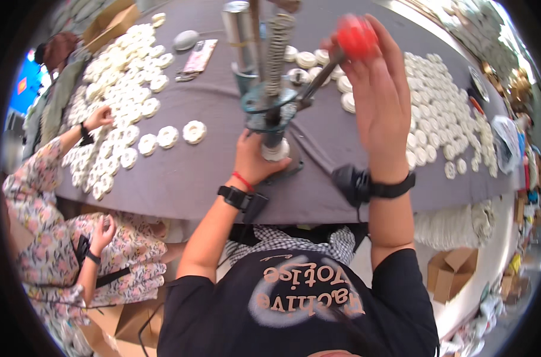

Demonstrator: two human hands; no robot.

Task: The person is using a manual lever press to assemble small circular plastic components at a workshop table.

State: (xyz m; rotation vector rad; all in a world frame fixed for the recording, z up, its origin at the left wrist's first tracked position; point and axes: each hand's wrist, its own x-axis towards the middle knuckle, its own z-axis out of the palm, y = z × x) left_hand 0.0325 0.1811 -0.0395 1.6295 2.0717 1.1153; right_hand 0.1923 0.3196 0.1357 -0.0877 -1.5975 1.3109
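Note:
A hand press [271,107] with a tall coil spring and a blue-green metal frame stands on the grey cloth-covered table. At its foot, under the ram, sits a white round plastic piece [275,150]. The fingers and thumb of my left hand [254,159] close round that piece from the left and front. My right hand [377,89] is raised at the right of the press, its fingers curled over the red ball knob [357,37] at the end of the press lever [325,77]. The hand and knob are slightly blurred.
White ring pieces [119,89] lie heaped at left, where a co-worker's hand [98,118] touches them. More white round pieces [437,107] spread at right. A grey oval object [186,40] and a patterned packet [200,56] lie behind. A cardboard box [452,273] stands below right.

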